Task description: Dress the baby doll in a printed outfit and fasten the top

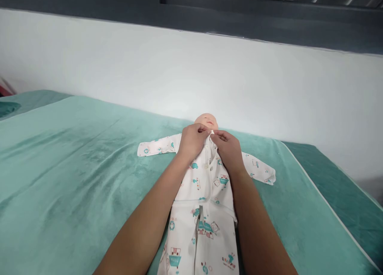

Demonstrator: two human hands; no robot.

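Observation:
A baby doll [206, 119] lies on its back, its head toward the wall. It wears a white printed baby romper [194, 183] with the sleeves spread out to both sides. At the neck, my left hand [193, 140] pinches the left edge of the collar. Close beside it, my right hand [229, 147] pinches the right edge, and the fingertips of both hands nearly meet under the doll's chin. Below my hands the front opening gapes, with snap buttons showing along its edges. A slit also runs down the leg part.
A green bedspread [74, 179] with soft wrinkles lies under the doll. Behind it rises a white wall [149, 67], with a dark window frame [254, 19] and metal bars above. A darker green border [338, 187] runs along the right.

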